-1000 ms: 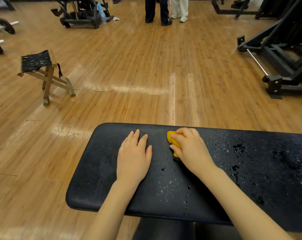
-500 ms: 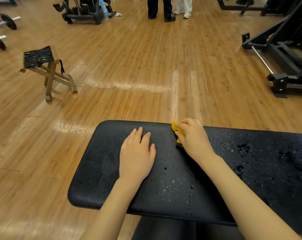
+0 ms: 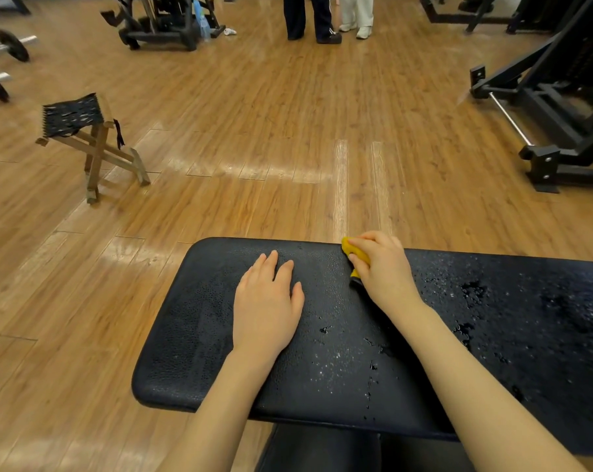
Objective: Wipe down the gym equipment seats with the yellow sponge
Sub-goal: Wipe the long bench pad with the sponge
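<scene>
Yellow sponge point(image 3: 355, 254) moved up to the far edge of the black seat point(image 3: 322, 335) since a second ago, gripped under the curled fingers of the right hand point(image 3: 383, 270), left hand point(image 3: 266, 308) laid flat and relaxed on the seat, water drops scattered at right, folding stool point(image 3: 83, 137) on the wooden floor point(image 3: 254, 114).

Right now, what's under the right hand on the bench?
The yellow sponge, gripped by the right hand at the far edge of the black seat pad. Only its left end shows; the rest and the pad beneath are covered.
</scene>
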A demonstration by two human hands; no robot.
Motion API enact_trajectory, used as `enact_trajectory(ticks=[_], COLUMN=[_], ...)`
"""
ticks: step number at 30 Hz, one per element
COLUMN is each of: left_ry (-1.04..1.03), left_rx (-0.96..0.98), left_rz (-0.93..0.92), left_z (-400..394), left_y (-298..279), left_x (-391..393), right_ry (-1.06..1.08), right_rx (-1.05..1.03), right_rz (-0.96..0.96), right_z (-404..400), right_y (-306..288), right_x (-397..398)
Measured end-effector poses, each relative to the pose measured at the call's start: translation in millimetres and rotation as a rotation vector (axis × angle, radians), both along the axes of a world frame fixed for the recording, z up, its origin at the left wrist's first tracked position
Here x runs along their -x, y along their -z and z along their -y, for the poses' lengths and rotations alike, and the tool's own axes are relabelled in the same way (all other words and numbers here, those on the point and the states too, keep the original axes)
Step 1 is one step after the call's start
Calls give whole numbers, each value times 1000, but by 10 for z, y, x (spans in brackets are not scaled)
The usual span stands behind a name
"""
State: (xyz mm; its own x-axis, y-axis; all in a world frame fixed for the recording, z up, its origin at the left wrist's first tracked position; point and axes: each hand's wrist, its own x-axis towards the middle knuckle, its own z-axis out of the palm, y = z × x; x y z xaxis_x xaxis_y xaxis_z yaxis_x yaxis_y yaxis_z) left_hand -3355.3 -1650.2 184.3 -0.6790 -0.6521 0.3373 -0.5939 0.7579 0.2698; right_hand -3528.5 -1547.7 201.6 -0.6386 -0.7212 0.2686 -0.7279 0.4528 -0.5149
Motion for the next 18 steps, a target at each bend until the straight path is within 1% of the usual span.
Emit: enact_trajectory(ticks=[4,8,15,18], left_ry=[-2,5,14,25], left_rx=[-23,-30,-33,-42], left_rz=[7,-3,-22,-29], left_z=[8,14,17,18], left_y=[2,7,18,14], left_x=[-11,-7,-23,-36], right_ry=[10,14,98,110], right_rx=[-5,0,-13,-47], right_rz=[16,-11,32,28], right_z=[-269,-596,-218,-211], right_y=[-38,-6,-66,-91], right_x=[-142,-292,94,120])
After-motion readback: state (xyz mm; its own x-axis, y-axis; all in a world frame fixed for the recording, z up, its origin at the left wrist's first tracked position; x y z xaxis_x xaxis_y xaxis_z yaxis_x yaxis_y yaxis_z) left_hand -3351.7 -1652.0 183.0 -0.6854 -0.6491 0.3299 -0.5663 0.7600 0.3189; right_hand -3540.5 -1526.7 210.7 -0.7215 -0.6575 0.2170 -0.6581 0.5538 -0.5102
